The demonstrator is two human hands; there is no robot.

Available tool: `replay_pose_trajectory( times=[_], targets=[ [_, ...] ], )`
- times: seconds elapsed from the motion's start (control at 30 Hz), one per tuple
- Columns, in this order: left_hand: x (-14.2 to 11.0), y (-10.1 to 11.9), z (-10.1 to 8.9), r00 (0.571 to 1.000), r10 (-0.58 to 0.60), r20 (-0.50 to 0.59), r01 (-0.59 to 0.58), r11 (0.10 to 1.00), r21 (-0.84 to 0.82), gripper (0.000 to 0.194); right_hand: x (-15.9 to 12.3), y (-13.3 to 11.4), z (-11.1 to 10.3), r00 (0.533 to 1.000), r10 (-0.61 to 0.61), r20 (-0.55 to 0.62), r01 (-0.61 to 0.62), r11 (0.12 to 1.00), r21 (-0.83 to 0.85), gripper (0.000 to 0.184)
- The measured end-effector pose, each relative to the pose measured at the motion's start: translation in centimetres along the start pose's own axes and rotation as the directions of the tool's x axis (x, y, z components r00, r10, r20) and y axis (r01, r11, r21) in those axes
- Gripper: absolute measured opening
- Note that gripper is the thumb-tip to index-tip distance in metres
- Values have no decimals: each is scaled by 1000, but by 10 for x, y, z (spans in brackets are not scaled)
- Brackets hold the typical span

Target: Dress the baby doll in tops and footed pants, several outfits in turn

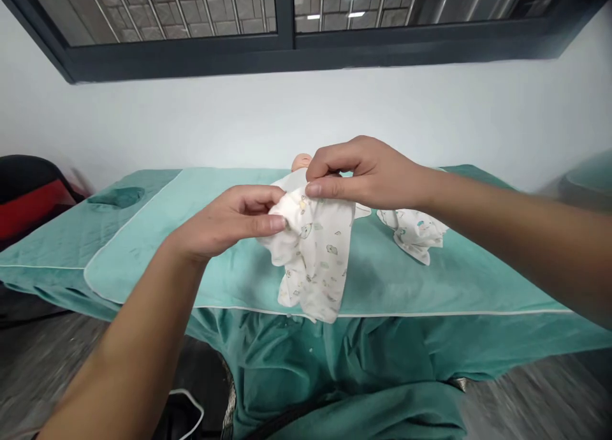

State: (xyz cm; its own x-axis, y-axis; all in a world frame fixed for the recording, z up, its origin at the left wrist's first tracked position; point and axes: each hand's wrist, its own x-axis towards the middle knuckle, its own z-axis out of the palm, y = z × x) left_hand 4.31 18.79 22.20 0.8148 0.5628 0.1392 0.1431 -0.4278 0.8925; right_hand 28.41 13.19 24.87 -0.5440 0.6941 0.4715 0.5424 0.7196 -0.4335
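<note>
Between my hands hangs a small white baby garment [322, 255] printed with pale green and yellow figures; which piece of clothing it is cannot be made out. My left hand [239, 218] pinches its bunched upper left edge between thumb and fingers. Its top edge is gripped by my right hand [356, 169], thumb against the forefinger. Behind the cloth a doll's head [301, 162] peeks out, and the rest of the doll is mostly hidden. To the right, under my right forearm, a second crumpled white printed garment [415, 233] lies on the green cover.
A teal-green padded bed cover [229, 287] spans the bed, its draped side falling toward me. At the far left the bed has a dark oval hole [116, 198]. A black and red chair [33, 201] stands left. Beyond are a white wall and barred window.
</note>
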Motion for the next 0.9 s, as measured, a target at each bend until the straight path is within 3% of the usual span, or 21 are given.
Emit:
replay_pose_trajectory(
  times=[0.13,0.27,0.33,0.47,0.6,0.67,0.77,0.9],
  targets=[
    [-5,0,-6,984,71,-161,-66,997,35,37,2,-12,-10,1000,8,-5,-8,995,-100,44],
    [-8,7,-13,993,17,-119,20,954,301,36,-1,-16,-25,997,7,-77,-26,968,-251,51],
    [-9,10,-13,980,76,-184,11,902,431,34,-4,-14,-29,995,-14,-99,-17,952,-306,53],
    [-10,13,-6,857,346,-383,-75,818,570,29,-6,-5,-27,999,-2,-49,-19,912,-410,63],
    [-8,14,-4,760,472,-447,-90,757,647,32,-5,2,-28,999,39,-21,-44,877,-479,69],
    [-6,11,-10,720,517,-463,-65,714,697,37,-6,5,-32,997,18,-69,-49,880,-472,64],
    [-4,2,-18,701,513,-495,15,684,729,39,-10,13,-35,981,42,-188,-118,904,-411,51],
    [-1,-10,-13,676,416,-608,55,795,605,30,-13,22,-25,932,212,-294,-253,962,-107,44]
  ],
)
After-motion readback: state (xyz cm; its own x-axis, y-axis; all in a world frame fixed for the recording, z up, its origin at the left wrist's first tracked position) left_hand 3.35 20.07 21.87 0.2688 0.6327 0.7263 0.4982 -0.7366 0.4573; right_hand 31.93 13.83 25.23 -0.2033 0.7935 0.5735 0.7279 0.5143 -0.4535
